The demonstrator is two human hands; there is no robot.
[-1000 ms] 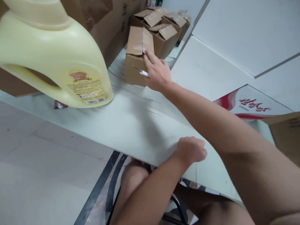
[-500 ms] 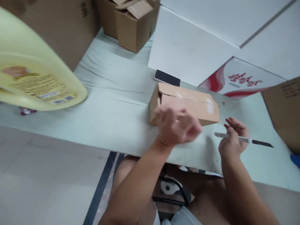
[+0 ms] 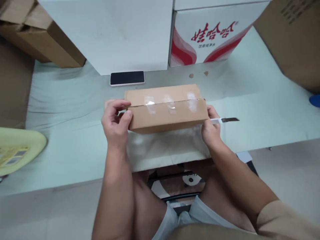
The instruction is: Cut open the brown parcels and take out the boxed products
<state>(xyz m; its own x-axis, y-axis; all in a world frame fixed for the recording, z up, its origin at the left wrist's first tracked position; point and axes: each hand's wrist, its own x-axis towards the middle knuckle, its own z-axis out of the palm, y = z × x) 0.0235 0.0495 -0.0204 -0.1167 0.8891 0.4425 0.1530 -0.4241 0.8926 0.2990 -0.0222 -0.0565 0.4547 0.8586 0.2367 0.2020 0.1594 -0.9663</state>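
Note:
A small brown cardboard box point(image 3: 165, 118) is in the middle of the head view, with pieces of clear tape across the seam on its top. My left hand point(image 3: 115, 120) grips its left end, thumb on the front corner and fingers at the back. At the right end, my right hand point(image 3: 211, 133) is closed around a knife point(image 3: 229, 119) with a pale handle and a dark blade that points right, away from the box. That hand also presses against the box's end; its fingers are partly hidden behind the corner.
Behind the box a phone point(image 3: 127, 78) lies on the pale green cloth point(image 3: 75, 140), beside white cartons point(image 3: 130, 36). Two small brown scraps point(image 3: 191, 76) lie farther right. A yellow jug point(image 3: 22, 146) stands at left, open brown boxes point(image 3: 50, 43) behind it, a large carton point(image 3: 295, 43) at right.
The view has swung to the right. My left hand, blurred over the box before, now grips its left end. My right hand has come to the right end, still holding the knife.

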